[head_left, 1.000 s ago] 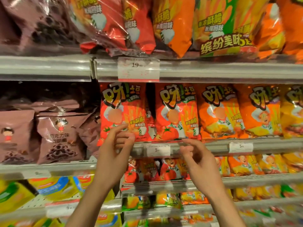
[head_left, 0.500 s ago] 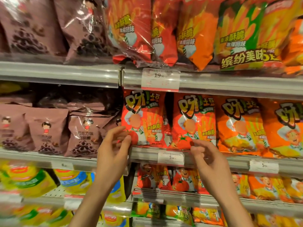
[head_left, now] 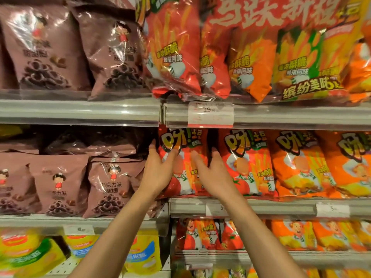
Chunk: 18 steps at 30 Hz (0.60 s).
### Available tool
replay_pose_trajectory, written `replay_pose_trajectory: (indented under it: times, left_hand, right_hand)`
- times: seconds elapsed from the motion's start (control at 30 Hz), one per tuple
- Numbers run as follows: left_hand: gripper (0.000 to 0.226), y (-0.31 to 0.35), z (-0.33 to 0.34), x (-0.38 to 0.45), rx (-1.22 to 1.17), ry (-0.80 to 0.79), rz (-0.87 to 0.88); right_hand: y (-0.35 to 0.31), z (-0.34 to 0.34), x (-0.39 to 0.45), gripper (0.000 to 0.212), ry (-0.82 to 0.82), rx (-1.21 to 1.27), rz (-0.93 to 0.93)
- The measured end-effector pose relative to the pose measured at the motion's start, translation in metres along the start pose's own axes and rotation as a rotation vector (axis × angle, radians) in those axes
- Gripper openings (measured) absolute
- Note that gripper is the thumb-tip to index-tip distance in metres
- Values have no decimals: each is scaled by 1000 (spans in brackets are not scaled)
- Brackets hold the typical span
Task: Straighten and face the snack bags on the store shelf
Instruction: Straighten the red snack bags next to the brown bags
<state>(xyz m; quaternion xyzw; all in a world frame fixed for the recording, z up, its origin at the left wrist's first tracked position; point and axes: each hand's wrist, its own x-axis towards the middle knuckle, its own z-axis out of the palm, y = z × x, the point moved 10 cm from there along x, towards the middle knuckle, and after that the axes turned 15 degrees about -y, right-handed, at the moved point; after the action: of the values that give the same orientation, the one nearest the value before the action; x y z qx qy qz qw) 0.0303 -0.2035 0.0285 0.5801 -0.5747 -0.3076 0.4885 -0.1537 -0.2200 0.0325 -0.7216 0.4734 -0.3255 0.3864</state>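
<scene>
**Desk:** What is happening on the middle shelf?

**Photographer:** A person is reaching with both hands to the leftmost glossy red potato-stick snack bag (head_left: 181, 167), which is standing upright on the grey metal middle shelf (head_left: 261, 205) at the head of a row of red and orange bags. The left hand (head_left: 160, 169) is cupping the bag's left edge, thumb lying across the front and fingertips slipping round into the dark gap beside the brown chocolate-ring bags (head_left: 112, 187). The right hand (head_left: 212, 175) is doing the same on the right edge, fingers entering the narrow gap before the neighbouring red bag (head_left: 247, 163).

**Desk:** And the grip?

**Photographer:** Both hands are bracketing the one bag, each closing loosely on a side of it: a wide, holding grip rather than a pinch.

**Desk:** What is the next move turning on?

**Photographer:** The bag's long axis is running vertically, straight ahead between the palms, both hands equally near. Squaring it, by my reading, is calling for an even pull from both sides.

**Desk:** Anything unclear?

**Photographer:** The fingertips behind the bag are hidden, as are its lower corners and any bags behind. The lower shelves are blurring.
</scene>
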Motion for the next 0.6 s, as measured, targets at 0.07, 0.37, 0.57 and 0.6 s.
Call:
replay_pose_trajectory:
  times: [0.07,0.37,0.57,0.6]
  left_hand:
    - [80,-5,4,8,-56,-25,-39]
    - [59,-5,12,21,-229,-25,13]
    - [97,-10,19,18,-102,-50,15]
    - [98,-12,21,19,-95,-64,5]
  right_hand:
    - [5,3,10,93,8,58,37]
    - [24,-15,25,84,151,125,43]
    - [19,2,21,85,-1,127,104]
    - [20,4,22,82,-11,124,101]
